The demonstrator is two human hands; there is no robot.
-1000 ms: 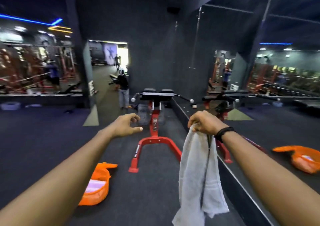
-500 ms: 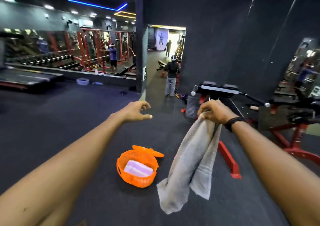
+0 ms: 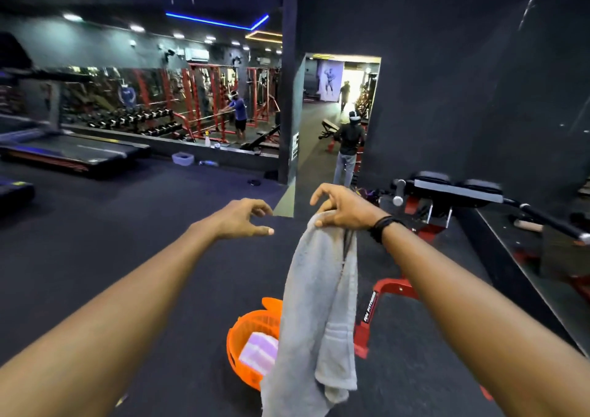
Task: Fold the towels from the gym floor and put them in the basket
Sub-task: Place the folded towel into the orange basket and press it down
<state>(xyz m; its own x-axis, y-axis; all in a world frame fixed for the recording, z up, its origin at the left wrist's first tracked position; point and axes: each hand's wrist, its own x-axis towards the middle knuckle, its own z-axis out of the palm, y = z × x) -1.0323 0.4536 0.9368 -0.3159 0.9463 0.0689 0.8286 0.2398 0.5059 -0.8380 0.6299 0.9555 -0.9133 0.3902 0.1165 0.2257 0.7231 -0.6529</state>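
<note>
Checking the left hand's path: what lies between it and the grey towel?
Nothing. In the head view only bare dark gym floor shows behind the gap between the left hand and the grey towel hanging from the right hand.

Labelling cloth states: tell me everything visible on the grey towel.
The grey towel looks like terry cloth, with a woven band near its lower end. It hangs unfolded and bunched lengthwise from the right hand, which pinches its top edge. Its lower part drapes in front of the orange basket; the bottom runs out of frame.
</note>
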